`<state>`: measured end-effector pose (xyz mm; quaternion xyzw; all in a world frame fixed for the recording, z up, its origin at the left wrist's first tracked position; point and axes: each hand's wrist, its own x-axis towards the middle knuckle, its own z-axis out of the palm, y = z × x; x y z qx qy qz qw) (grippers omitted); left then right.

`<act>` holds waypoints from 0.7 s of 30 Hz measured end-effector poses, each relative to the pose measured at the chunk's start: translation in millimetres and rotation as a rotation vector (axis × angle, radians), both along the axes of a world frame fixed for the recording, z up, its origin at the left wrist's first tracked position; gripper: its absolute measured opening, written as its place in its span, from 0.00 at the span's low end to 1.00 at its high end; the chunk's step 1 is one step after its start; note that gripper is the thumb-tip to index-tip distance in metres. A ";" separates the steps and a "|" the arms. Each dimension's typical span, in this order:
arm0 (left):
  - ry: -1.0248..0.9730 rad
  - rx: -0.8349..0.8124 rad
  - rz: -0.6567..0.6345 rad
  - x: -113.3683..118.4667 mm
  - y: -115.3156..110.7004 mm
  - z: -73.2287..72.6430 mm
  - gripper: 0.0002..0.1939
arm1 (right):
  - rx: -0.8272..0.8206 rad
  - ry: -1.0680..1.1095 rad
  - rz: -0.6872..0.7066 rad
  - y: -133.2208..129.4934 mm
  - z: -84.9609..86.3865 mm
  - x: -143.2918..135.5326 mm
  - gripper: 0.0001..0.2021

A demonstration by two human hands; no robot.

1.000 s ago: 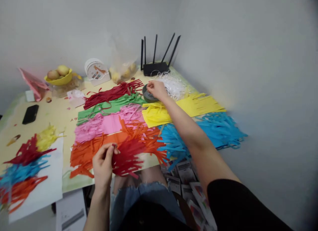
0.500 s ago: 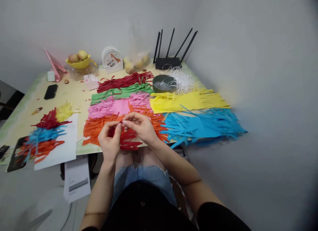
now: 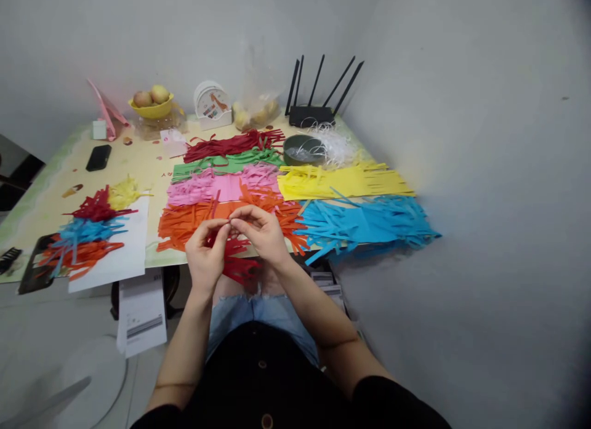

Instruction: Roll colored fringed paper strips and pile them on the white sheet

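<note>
My left hand (image 3: 206, 252) and my right hand (image 3: 264, 237) meet fingertip to fingertip over the near table edge. Both are closed in a pinch. From between them hangs a bunch of red paper fringe (image 3: 241, 269); its top end is hidden by the fingers. The left fingers hold that fringe. What the right fingertips pinch is too small and covered to make out. Just behind the hands lies orange fringed paper (image 3: 182, 223), with pink fringed paper (image 3: 226, 187) beyond it. Blue fringed paper (image 3: 364, 223) is to the right of my right hand.
Yellow fringed paper (image 3: 346, 181), green fringed paper (image 3: 221, 164) and dark red fringed paper (image 3: 231, 146) lie further back. A dark bowl (image 3: 295, 159) sits beside white string (image 3: 339, 147) and a black router (image 3: 311, 116). Small coloured tassels (image 3: 92, 229) rest on white paper (image 3: 133, 250) at left.
The red fringe hangs a little differently below my hands. A white bit that showed at the right fingertips is now hidden. The whole view has shifted slightly.
</note>
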<state>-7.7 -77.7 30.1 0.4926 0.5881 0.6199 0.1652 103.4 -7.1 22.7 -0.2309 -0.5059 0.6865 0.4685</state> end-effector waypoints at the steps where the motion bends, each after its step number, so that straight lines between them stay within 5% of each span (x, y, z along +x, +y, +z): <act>1: -0.060 -0.018 -0.021 0.8 -1.2 -1.4 0.07 | -0.010 -0.009 -0.010 -0.9 -1.4 0.3 0.21; 5: -0.128 -0.046 -0.053 1.8 -5.5 -7.5 0.07 | -0.008 -0.043 0.010 -2.7 -4.5 1.8 0.22; 9: -0.060 0.004 0.019 0.7 -7.6 -11.3 0.06 | 0.114 -0.099 0.060 -1.0 -0.7 7.9 0.16; 12: -0.098 -0.012 -0.043 -0.3 -8.5 -10.3 0.06 | 0.240 -0.176 0.042 1.1 4.1 15.4 0.10; 21: -0.577 -0.098 -0.164 -2.6 -13.7 -22.7 0.15 | 0.448 -0.295 -0.132 -15.1 9.0 19.8 0.05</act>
